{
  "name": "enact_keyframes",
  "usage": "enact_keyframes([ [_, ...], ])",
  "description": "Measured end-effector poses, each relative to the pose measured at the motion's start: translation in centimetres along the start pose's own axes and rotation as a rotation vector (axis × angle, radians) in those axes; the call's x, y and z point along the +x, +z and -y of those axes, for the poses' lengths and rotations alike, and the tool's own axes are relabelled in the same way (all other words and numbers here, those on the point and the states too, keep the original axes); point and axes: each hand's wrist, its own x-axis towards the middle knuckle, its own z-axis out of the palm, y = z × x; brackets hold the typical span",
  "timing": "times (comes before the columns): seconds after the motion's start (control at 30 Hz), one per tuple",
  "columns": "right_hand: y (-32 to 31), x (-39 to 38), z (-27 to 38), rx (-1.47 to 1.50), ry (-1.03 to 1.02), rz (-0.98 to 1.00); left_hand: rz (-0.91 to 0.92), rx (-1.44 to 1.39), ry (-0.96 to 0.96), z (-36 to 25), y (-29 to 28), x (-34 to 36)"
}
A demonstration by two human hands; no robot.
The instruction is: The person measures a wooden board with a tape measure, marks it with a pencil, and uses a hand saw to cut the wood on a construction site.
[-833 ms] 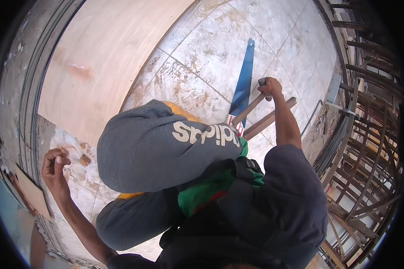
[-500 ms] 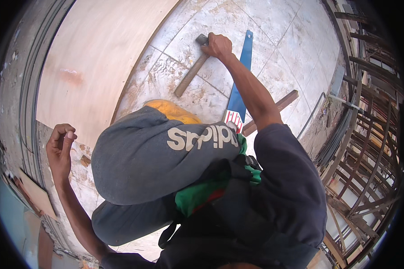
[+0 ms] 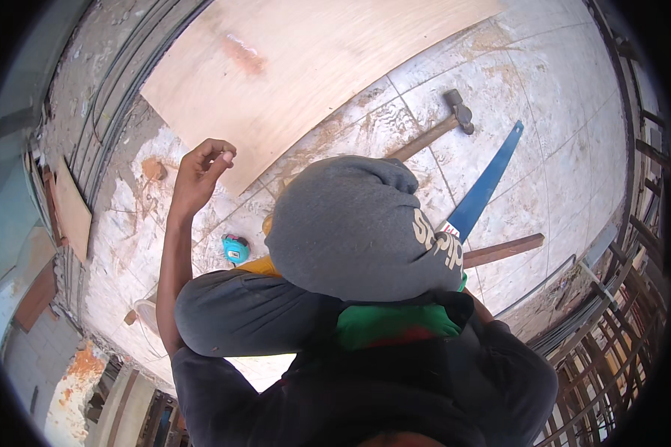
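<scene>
My left hand [image 3: 201, 175] is raised near the lower corner of a plywood sheet [image 3: 298, 82]. Its fingers are curled in against the thumb, and whatever they may hold is too small to make out. My right hand is out of sight behind my bent knee; only a bit of that forearm [image 3: 482, 307] shows. Beyond the knee a hammer [image 3: 429, 137] lies on the tiled floor, its handle end hidden by my leg. A handsaw with a blue blade [image 3: 486, 186] lies to its right, the grip mostly covered. By my left forearm sits a turquoise tape measure [image 3: 235, 249].
A strip of wood [image 3: 503, 250] sticks out past my knee on the right. Dark cables or pipes [image 3: 119, 89] run along the left edge of the floor. Broken bits of masonry [image 3: 153, 168] lie near my left hand. Wooden framing [image 3: 611, 350] stands at the lower right.
My right hand has let go of the hammer by its head and drawn back behind my knee. My view has swung left, bringing the tape measure into sight. The left hand stays curled.
</scene>
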Motion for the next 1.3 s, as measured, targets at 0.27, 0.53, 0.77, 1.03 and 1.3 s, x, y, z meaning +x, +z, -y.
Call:
enact_keyframes([
  [0.27,-6.1,2.3,1.4,1.056,0.360,-0.646,-0.133,0.074,0.018,2.6,-0.6,-3.5],
  [0.53,-28.7,3.4,11.5,1.411,-0.224,-0.717,-0.424,-0.275,0.050,7.8,0.2,-5.4],
  [0.77,-37.7,1.5,31.8,1.084,-0.673,-0.212,-0.313,-0.504,0.148,5.8,1.0,-4.1],
  [1.03,-19.3,4.2,49.7,1.015,-0.754,0.477,-0.592,-1.153,-0.002,5.5,2.6,-4.6],
  [1.3,-3.9,5.2,47.0,0.917,-0.835,0.430,-0.859,-1.032,-0.307,14.6,7.2,-10.3],
])
